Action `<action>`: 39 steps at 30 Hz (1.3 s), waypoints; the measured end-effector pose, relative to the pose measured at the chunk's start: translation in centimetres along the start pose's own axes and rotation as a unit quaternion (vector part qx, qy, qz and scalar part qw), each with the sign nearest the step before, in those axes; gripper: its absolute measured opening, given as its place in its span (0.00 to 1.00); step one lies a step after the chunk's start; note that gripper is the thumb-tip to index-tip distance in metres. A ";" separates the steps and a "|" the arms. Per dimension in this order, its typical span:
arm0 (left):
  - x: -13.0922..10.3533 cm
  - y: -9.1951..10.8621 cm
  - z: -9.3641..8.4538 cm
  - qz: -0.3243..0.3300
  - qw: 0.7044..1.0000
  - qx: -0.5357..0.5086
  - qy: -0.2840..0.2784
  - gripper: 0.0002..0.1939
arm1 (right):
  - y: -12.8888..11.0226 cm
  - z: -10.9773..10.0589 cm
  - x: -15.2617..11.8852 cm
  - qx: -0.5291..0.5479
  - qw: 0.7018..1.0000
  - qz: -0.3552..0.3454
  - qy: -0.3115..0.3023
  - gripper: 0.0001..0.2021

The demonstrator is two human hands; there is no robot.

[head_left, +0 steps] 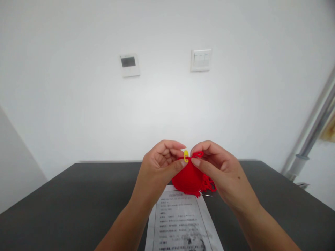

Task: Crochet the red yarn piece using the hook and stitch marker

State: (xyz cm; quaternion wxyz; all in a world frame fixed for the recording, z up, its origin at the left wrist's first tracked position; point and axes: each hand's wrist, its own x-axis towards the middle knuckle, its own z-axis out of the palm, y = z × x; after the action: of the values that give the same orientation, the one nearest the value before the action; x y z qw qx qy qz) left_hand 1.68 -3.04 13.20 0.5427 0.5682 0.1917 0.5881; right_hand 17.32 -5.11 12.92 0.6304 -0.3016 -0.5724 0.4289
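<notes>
Two pinches show in my feed: left hand (159, 164) and right hand (222, 170) each closed, thumb against fingers, on the top rim of one red knit (187, 179), held before the middle of the table's (104, 195) far edge. One yellow clip (186, 157) sits at that rim, between the thumbs. One red loop (199, 154) pokes out by the right fingers; I judge a hard tug could loosen stitches, and a knock could free the clip. Below, yarn (208, 184), strands too tangled to count, lies near one needle (206, 195), which could prick if dragged along. One printed sheet (180, 223) runs toward the near edge. Beyond: one thermostat (129, 65), one switch (201, 60).
</notes>
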 end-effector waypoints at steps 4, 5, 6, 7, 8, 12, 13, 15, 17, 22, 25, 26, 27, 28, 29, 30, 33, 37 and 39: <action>0.0 0.1 0.1 0.002 1.000 -0.001 0.003 0.09 | 0.1 0.0 0.0 0.000 1.000 -0.001 -0.004 0.05; 0.0 0.1 0.1 0.003 1.000 -0.001 0.002 0.09 | 0.2 0.0 0.0 -0.002 1.000 -0.002 -0.006 0.05; 0.0 0.1 0.1 0.003 1.000 0.001 0.001 0.09 | 0.2 0.0 0.0 -0.006 1.000 -0.005 -0.008 0.05; 0.0 0.1 0.1 0.003 1.000 0.003 0.002 0.09 | 0.2 -0.1 0.1 -0.014 1.000 -0.010 -0.010 0.05; 0.0 0.1 0.2 0.002 1.000 0.008 0.003 0.09 | 0.2 -0.2 0.1 -0.025 0.999 -0.021 -0.010 0.04; 0.0 0.2 0.4 0.017 0.998 0.051 0.033 0.09 | 0.3 -0.5 0.1 -0.121 0.980 -0.153 0.045 0.04; 0.0 0.3 0.5 0.028 0.996 0.068 0.046 0.10 | 0.4 -0.6 0.0 -0.158 0.964 -0.207 0.063 0.06; 0.0 0.3 0.8 0.056 0.990 0.110 0.069 0.10 | 0.5 -0.6 -0.1 -0.243 0.915 -0.313 0.078 0.08; -0.1 0.3 1.0 0.087 0.980 0.157 0.085 0.10 | 0.6 -0.4 -0.2 -0.329 0.858 -0.388 0.064 0.07; -0.5 -0.5 0.8 0.180 0.935 0.287 0.108 0.12 | 0.8 0.1 -0.4 -0.435 0.788 -0.432 0.062 0.03; -0.6 -0.9 0.7 0.250 0.885 0.378 0.103 0.14 | 0.8 0.2 -0.4 -0.445 0.782 -0.432 0.058 0.02; -0.6 -0.9 0.7 0.275 0.866 0.407 0.097 0.14 | 0.8 0.1 -0.4 -0.446 0.784 -0.428 0.056 0.02; -0.5 -1.0 0.7 0.299 0.846 0.433 0.089 0.14 | 0.8 0.1 -0.4 -0.448 0.786 -0.423 0.054 0.02; -0.5 -1.0 0.7 0.322 0.827 0.454 0.082 0.13 | 0.8 0.1 -0.4 -0.450 0.787 -0.419 0.055 0.02; -0.5 -0.9 0.8 0.342 0.810 0.470 0.076 0.12 | 0.8 0.0 -0.4 -0.452 0.787 -0.415 0.056 0.02; -0.5 -0.9 0.8 0.358 0.797 0.481 0.071 0.11 | 0.8 0.0 -0.4 -0.456 0.787 -0.411 0.058 0.03; -0.5 -0.9 0.8 0.374 0.783 0.493 0.065 0.10 | 0.8 0.0 -0.4 -0.463 0.788 -0.400 0.063 0.05; -0.6 -0.9 0.9 0.352 0.801 0.479 0.074 0.11 | 0.6 0.0 -0.4 -0.448 0.812 -0.368 0.063 0.07; -0.6 -1.0 0.9 0.335 0.815 0.466 0.078 0.12 | 0.5 0.0 -0.4 -0.443 0.822 -0.353 0.064 0.08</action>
State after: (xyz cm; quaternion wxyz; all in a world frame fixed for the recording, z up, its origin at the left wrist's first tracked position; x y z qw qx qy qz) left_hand 2.73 -3.55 12.35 -0.0344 0.7345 0.2821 0.6162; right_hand 17.27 -5.22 12.28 0.5723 -0.3526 -0.7265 -0.1425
